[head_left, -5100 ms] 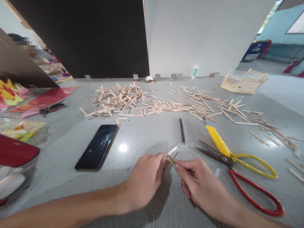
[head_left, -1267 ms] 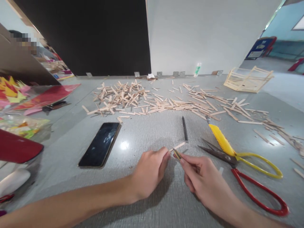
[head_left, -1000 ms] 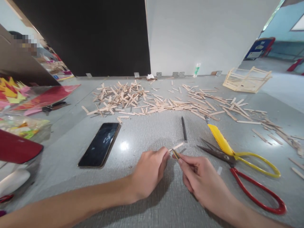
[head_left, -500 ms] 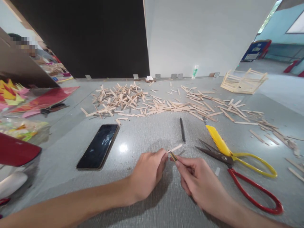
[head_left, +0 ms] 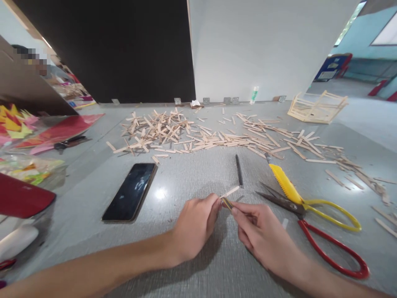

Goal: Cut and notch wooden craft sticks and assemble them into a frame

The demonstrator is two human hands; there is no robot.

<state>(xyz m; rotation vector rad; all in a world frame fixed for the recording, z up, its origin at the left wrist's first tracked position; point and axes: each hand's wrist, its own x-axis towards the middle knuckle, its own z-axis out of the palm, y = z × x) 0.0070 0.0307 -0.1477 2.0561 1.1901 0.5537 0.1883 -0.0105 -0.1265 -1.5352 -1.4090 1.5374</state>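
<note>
My left hand (head_left: 194, 229) is closed in a pinch on a thin wooden craft stick (head_left: 232, 191), whose pale end sticks out up and to the right. Close beside it, my right hand (head_left: 263, 236) grips a slim yellow-and-black tool (head_left: 227, 203) that looks like a pencil. Its far end meets the stick at my left fingertips; the rest is hidden in my right fingers. A black pen (head_left: 238, 170) lies just beyond the stick's tip. To the right of my right hand are large scissors (head_left: 333, 248) with one red and one yellow handle, spread apart.
A yellow-handled cutter (head_left: 285, 182) lies against the scissors. Many craft sticks (head_left: 217, 140) are strewn across the table behind. At left rests a phone (head_left: 130, 192); at back right stand a stick frame (head_left: 318, 107) and a glue tube (head_left: 254, 95). Upright boards (head_left: 263, 45) close off the back.
Both hands keep their grips at nearly the same spot. The craft stick's free end has shifted slightly up and right; the whole view has moved very little.
</note>
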